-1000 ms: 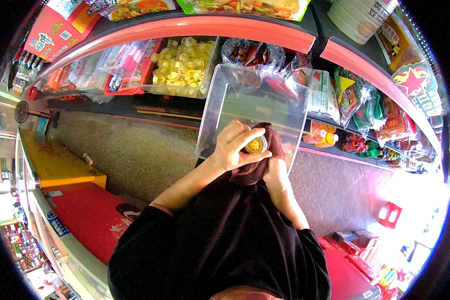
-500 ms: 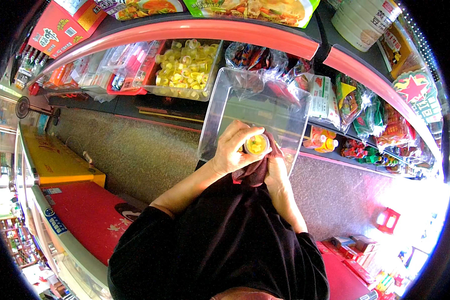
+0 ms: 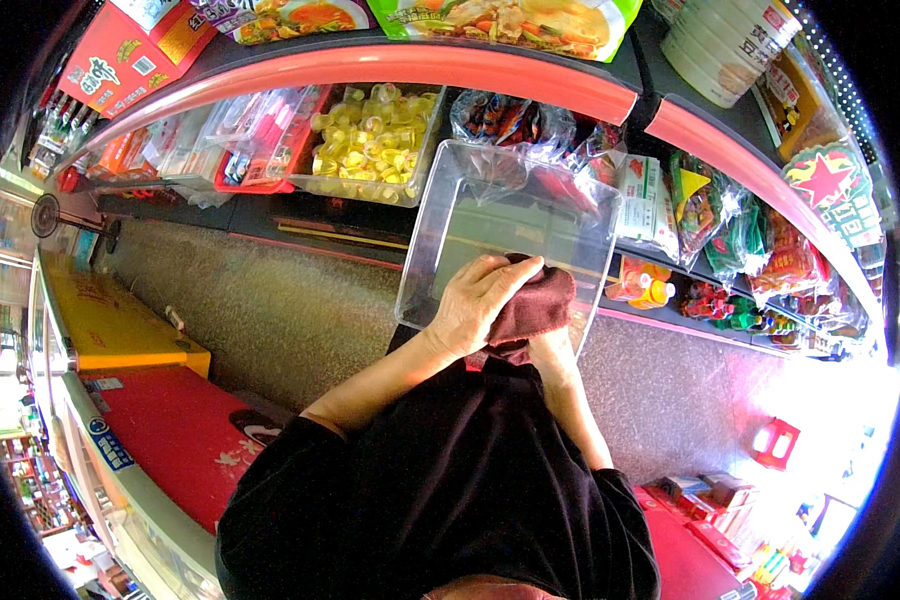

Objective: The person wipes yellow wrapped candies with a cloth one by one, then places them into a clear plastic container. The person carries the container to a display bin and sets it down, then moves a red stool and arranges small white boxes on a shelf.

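Observation:
My left hand (image 3: 472, 308) is curled at the near side of a clear plastic bin (image 3: 510, 215), its fingers closed round a small jelly cup. The cup itself is now hidden under a dark maroon cloth (image 3: 538, 305). My right hand (image 3: 551, 352) grips that cloth from below and presses it over the cup, just right of my left hand. Beneath both hands, the clear bin juts out from the shelf and shows no cups inside. To its left, on the shelf, stands another clear bin full of yellow jelly cups (image 3: 370, 140).
Bagged snacks (image 3: 647, 200) and bottles (image 3: 656, 293) line the shelf at the right. A curved red shelf edge (image 3: 400, 62) runs above, with large packages on top. At the left are a yellow box-like top (image 3: 120, 310) and a red chest lid (image 3: 170, 430); a red crate (image 3: 776, 442) sits right.
The cloth has been brought up over the jelly cup, which showed yellow in my left hand before. My right hand has shifted slightly with it.

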The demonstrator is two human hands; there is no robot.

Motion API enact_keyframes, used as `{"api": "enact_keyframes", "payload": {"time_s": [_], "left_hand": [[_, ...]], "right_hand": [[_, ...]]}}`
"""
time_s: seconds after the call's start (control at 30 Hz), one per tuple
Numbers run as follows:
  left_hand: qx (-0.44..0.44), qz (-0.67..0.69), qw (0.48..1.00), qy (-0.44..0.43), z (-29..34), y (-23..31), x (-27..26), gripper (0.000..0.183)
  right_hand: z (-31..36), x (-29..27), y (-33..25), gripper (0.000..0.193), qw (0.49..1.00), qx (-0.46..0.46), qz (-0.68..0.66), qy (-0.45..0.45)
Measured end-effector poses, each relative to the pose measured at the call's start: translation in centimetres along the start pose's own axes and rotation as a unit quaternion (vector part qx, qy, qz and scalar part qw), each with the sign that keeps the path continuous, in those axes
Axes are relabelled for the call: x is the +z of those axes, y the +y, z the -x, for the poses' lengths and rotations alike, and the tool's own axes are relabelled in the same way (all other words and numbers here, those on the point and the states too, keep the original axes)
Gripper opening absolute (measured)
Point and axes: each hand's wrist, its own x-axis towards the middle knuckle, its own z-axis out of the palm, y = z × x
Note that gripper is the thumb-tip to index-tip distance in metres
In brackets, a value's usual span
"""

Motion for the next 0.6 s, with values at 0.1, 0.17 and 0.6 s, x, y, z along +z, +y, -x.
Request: {"api": "enact_keyframes", "payload": {"time_s": [0.1,0.17,0.6], "left_hand": [[-0.012,0.032,0.999,0.009,-0.1,0.2,-0.1,0.062],[-0.030,0.055,0.998,0.008,0.0,0.0,0.0,0.064],[-0.092,0.168,0.981,-0.045,-0.2,-0.9,0.0,0.041]], "right_hand": [[0.0,-0.2,0.7,0.040,0.999,0.038,-0.033,0.017],[-0.1,-0.3,1.6,0.040,0.996,0.057,-0.069,0.030],[-0.6,-0.3,1.3,0.035,0.921,0.219,-0.317,0.054]]}}
